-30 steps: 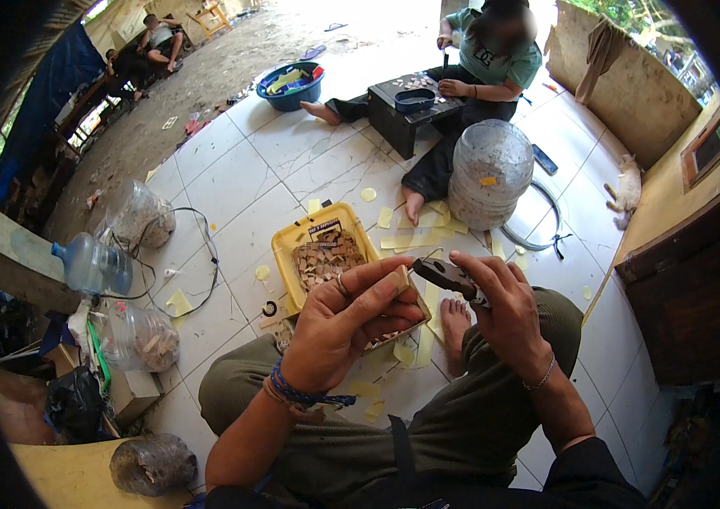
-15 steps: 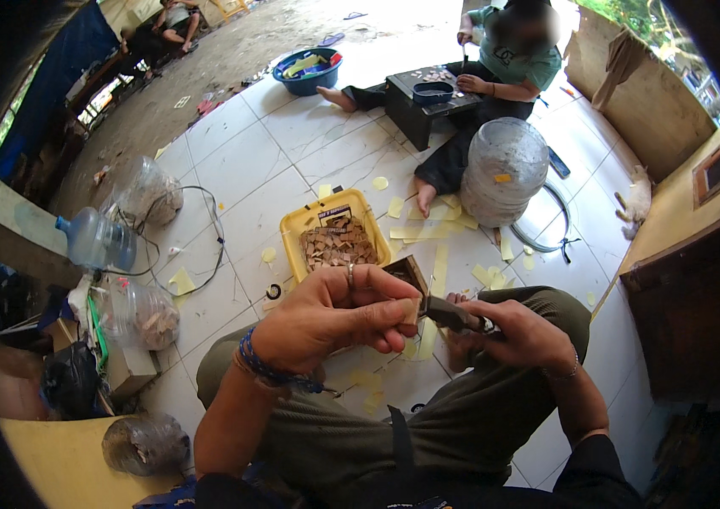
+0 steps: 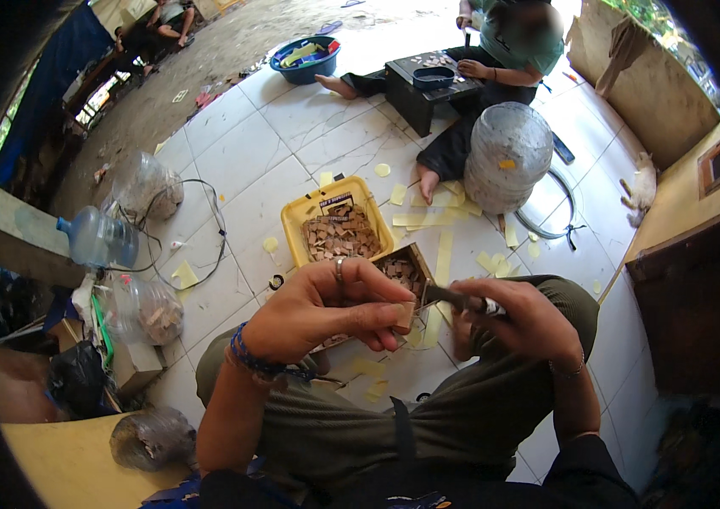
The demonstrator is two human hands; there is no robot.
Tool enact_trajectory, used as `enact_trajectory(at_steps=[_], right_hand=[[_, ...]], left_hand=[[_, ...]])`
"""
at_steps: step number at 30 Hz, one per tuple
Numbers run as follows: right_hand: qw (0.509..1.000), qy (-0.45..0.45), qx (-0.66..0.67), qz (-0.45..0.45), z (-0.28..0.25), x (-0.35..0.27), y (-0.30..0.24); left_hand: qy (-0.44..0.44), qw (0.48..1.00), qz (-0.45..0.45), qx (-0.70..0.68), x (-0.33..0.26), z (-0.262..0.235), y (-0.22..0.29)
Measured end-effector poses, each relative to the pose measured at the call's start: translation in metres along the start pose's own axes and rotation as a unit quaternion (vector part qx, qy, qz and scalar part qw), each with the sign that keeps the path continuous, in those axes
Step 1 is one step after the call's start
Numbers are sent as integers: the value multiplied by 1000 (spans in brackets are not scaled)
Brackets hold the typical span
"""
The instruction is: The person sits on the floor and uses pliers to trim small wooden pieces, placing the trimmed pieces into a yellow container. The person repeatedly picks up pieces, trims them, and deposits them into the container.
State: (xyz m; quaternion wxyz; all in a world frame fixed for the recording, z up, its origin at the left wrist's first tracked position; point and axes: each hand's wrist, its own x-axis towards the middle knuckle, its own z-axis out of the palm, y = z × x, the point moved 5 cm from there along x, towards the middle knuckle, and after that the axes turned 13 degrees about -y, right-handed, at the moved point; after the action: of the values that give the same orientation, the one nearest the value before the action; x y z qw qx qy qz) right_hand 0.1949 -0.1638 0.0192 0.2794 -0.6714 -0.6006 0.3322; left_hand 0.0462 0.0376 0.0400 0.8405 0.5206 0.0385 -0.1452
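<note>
Between the thumb and fingers of my left hand (image 3: 313, 318) is a small tan block (image 3: 406, 317), flat-faced and wood-like. My right hand (image 3: 534, 321) wraps round the handle of a dark, flat-bladed tool (image 3: 459, 299); motion blur hides its exact kind. The tool's tip points left and stands just right of the block, apart from it. Beyond my hands sits a yellow tray (image 3: 294, 231) heaped with small brown pieces. A wooden box (image 3: 424, 270) with more such pieces lies beside the tray, partly behind my fingers.
Yellow paper scraps (image 3: 445, 254) litter the white tile floor. Ahead right, a co-worker sits at a low black table (image 3: 406, 97), near a large clear plastic container (image 3: 508, 161). A blue basin (image 3: 313, 68) stands farther off. Bottles, bags and a cable (image 3: 222, 216) lie at left.
The tool has drawn a little to the right, away from the block. My left hand has turned slightly, showing more of the block, and more of the wooden box is visible.
</note>
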Motion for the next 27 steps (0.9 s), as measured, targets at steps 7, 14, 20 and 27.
enact_trajectory(at_steps=[7, 14, 20, 27], right_hand=[[968, 216, 92, 91, -14, -8, 20], [911, 303, 276, 49, -22, -20, 18], [852, 357, 380, 46, -28, -30, 22], [744, 402, 517, 135, -28, -40, 36]], left_hand=[[64, 979, 34, 190, 17, -21, -6], [110, 927, -43, 355, 59, -54, -21], [5, 831, -251, 497, 99, -180, -51], [48, 612, -379, 693, 133, -354, -173]])
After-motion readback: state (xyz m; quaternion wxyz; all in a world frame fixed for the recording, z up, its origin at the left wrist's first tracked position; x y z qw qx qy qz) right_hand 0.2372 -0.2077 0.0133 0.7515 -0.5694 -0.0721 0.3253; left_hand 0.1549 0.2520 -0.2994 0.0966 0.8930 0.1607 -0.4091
